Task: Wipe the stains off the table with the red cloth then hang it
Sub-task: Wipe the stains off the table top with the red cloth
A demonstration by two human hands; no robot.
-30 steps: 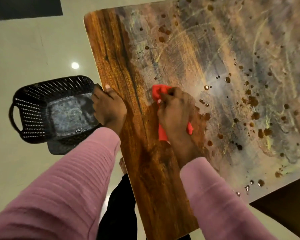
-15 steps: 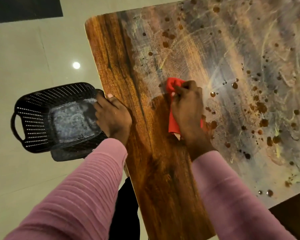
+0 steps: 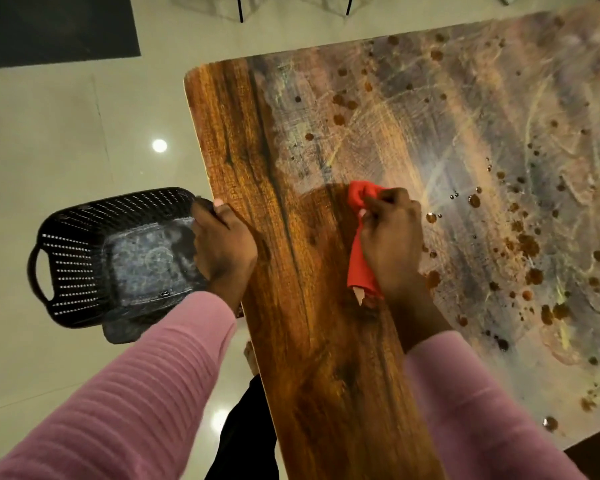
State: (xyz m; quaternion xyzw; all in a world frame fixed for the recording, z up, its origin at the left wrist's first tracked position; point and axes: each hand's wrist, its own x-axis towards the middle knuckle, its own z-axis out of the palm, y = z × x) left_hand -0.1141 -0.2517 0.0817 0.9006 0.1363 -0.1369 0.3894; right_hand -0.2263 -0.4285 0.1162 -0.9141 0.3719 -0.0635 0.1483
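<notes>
**Red cloth pressed to stained table**

Right hand [image 3: 390, 242] clenched around the red cloth [image 3: 359, 261], pressing it flat on the wooden table [image 3: 291, 341], beside brown stains [image 3: 527, 244] scattered to the right. Left hand [image 3: 224, 247] gripping the table's edge, fingers curled over it, above a black perforated basket [image 3: 80, 251] on the pale floor [image 3: 49, 133].

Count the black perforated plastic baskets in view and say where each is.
1. The black perforated plastic basket sits on the pale floor beside the wooden table's left edge, by the left hand. None visibly hidden.
</notes>
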